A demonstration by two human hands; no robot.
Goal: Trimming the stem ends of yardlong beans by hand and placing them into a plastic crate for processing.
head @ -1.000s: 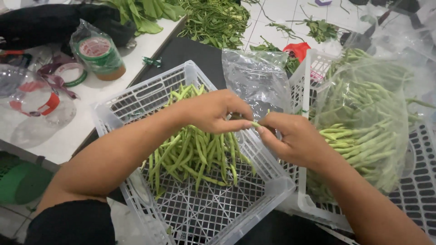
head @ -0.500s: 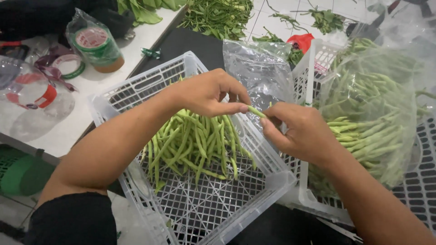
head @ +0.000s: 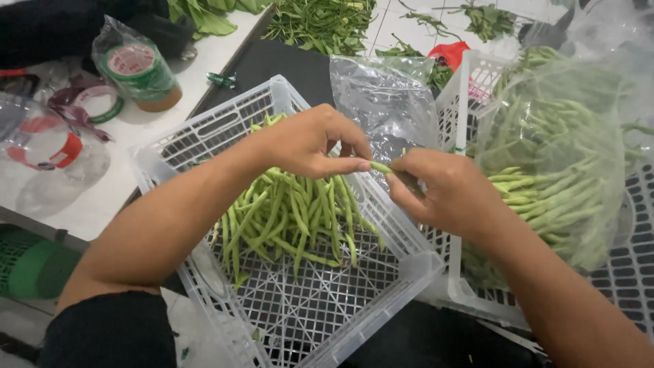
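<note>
Since the earlier frame we see both hands lifted a little toward the centre of the frame, the fingertips drawn closer together over the far rim of the white basket (head: 422, 262). Our left hand (head: 310, 143) is curled, thumb and forefinger pinched on one end of a single green bean (head: 381, 167); the other fingers are folded loosely above it. Our right hand (head: 446, 194) is closed around the other end of that same bean, which disappears into the fist, so we cannot tell how much of it lies inside. The bean sits just right of centre, bridging the two hands, above the basket's far rim.

Below the left hand, a heap of green beans (head: 293, 215) lies on the basket's grid floor, left of centre. At the right of the frame a clear plastic bag of beans (head: 565, 170) rests in a second white basket (head: 460, 102). An empty clear bag (head: 388, 109) stands between the two baskets, behind the hands. In the upper left we see a roll of green tape (head: 136, 68) in plastic on the white table (head: 102, 197), and loose leafy greens (head: 320, 20) lie along the top edge
</note>
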